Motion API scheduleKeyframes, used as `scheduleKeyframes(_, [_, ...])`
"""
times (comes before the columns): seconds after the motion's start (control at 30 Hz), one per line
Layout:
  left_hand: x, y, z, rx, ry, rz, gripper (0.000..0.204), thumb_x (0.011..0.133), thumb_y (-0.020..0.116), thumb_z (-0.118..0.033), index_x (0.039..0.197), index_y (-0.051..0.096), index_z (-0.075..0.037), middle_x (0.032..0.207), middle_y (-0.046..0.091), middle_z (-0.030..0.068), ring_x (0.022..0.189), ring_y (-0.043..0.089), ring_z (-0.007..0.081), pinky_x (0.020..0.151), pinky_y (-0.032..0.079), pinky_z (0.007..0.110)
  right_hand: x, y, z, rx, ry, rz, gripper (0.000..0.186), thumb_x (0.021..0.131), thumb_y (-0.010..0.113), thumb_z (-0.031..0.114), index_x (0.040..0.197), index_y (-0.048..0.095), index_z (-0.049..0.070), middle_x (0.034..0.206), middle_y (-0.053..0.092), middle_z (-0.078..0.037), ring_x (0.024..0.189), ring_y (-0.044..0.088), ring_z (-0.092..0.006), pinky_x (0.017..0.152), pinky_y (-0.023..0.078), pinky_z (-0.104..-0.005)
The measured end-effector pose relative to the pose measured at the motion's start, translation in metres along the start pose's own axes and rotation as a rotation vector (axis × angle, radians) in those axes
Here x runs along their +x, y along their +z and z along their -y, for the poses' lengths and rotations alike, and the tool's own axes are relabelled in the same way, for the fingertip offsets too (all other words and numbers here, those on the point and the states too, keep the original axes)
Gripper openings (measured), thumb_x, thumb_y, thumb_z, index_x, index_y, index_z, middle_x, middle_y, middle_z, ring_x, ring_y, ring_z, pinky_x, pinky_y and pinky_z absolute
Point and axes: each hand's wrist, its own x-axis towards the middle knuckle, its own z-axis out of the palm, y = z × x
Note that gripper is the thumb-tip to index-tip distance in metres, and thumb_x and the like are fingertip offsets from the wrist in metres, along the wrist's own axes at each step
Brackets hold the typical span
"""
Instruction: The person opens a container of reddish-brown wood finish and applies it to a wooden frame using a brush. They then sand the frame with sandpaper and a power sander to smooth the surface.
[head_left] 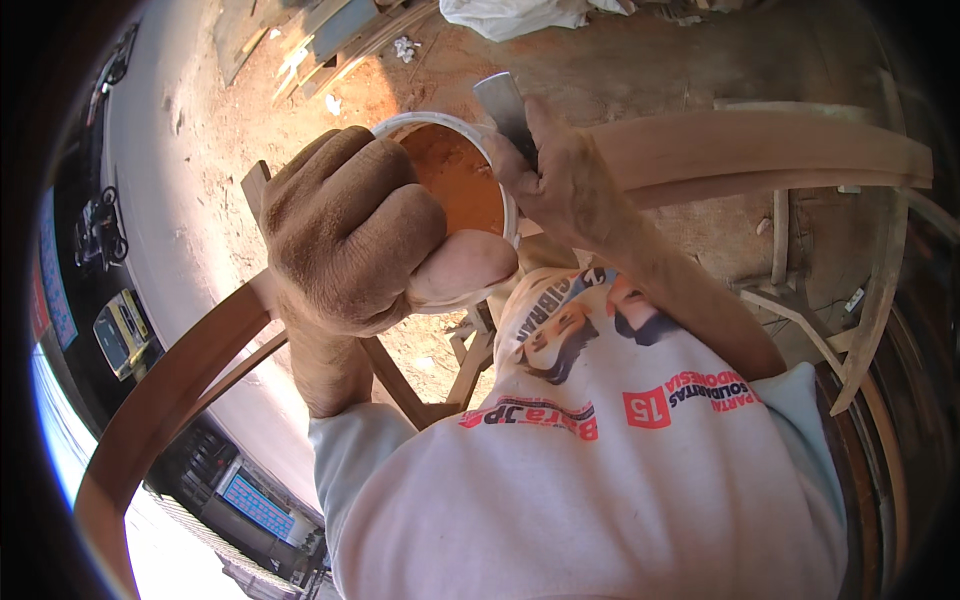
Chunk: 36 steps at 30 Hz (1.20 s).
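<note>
My left hand (350, 230) is closed at the near left side of a round white tub (509, 200), gripping it with the thumb lying by the near rim. Inside the tub is an orange-brown filling (455, 180), smeared up the wall. At the tub's right rim, my right hand (570, 185) is closed round a scraper (503, 100). Its flat metal blade points up and away from me, above the rim. The scraper's grip is mostly hidden by my fingers. The tub's left side is covered by my left hand.
Long brown timber stretches off to the right (760, 150) and to the left (170, 410). A wooden trestle (870, 310) stands at the right. Farther off lie a stack of boards (350, 45) and a white sack (510, 15). A motorbike (103, 228) and a vehicle (124, 333) are across the road.
</note>
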Motion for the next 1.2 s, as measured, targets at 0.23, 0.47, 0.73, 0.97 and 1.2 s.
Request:
scheduleKeyframes(0.23, [-0.044, -0.1, -0.059, 0.239, 0.042, 0.083, 0.059, 0.061, 0.061, -0.064, 0.088, 0.054, -0.012, 0.075, 0.045, 0.004, 0.06, 0.043, 0.0174, 0.049, 0.03, 0.029, 0.011, -0.006, -0.008, 0.015, -0.086, 0.045, 0.033, 0.098, 0.057, 0.025, 0.108, 0.055, -0.007, 0.086, 0.067, -0.026, 0.082, 0.07, -0.0403, 0.077, 0.055, -0.0504])
scheduleKeyframes(0.47, [-0.132, -0.095, -0.089, 0.472, -0.227, -0.439, 0.073, 0.102, 0.016, -0.069, 0.066, 0.041, -0.011, 0.059, 0.033, 0.0015, 0.052, 0.033, 0.0153, 0.047, 0.024, 0.03, -0.006, -0.009, -0.009, 0.026, -0.145, 0.066, 0.035, 0.099, 0.058, 0.027, 0.1, 0.057, -0.008, 0.084, 0.066, -0.026, 0.08, 0.069, -0.0392, 0.076, 0.054, -0.049])
scheduleKeyframes(0.73, [-0.264, -0.034, -0.036, 0.134, -0.964, -0.889, 0.073, 0.107, 0.023, -0.067, 0.059, 0.03, -0.011, 0.055, 0.035, -0.0004, 0.053, 0.037, 0.013, 0.052, 0.03, 0.029, -0.013, -0.014, -0.019, -0.107, -0.214, 0.019, 0.044, 0.105, 0.055, 0.041, 0.099, 0.059, -0.003, 0.079, 0.062, -0.017, 0.07, 0.058, -0.0262, 0.071, 0.049, -0.042])
scheduleKeyframes(0.97, [-0.243, 0.018, -0.021, -0.148, -0.974, -0.269, 0.053, 0.092, 0.075, -0.052, 0.112, 0.066, -0.004, 0.067, 0.055, 0.0039, 0.064, 0.053, 0.0141, 0.064, 0.046, 0.032, -0.027, -0.034, 0.025, -0.402, -0.182, 0.068, 0.043, 0.106, 0.046, 0.037, 0.117, 0.061, -0.001, 0.086, 0.067, -0.016, 0.068, 0.062, -0.0207, 0.072, 0.053, -0.0371])
scheduleKeyframes(1.2, [-0.202, 0.047, 0.002, -0.421, -0.952, -0.105, 0.08, 0.101, 0.06, -0.055, 0.16, 0.034, -0.009, 0.076, 0.067, 0.0084, 0.068, 0.061, 0.0172, 0.071, 0.052, 0.035, -0.043, -0.027, 0.1, -0.935, -0.554, 0.369, 0.026, 0.1, 0.059, 0.015, 0.121, 0.067, 0.003, 0.099, 0.072, -0.014, 0.079, 0.071, -0.0253, 0.079, 0.058, -0.0378])
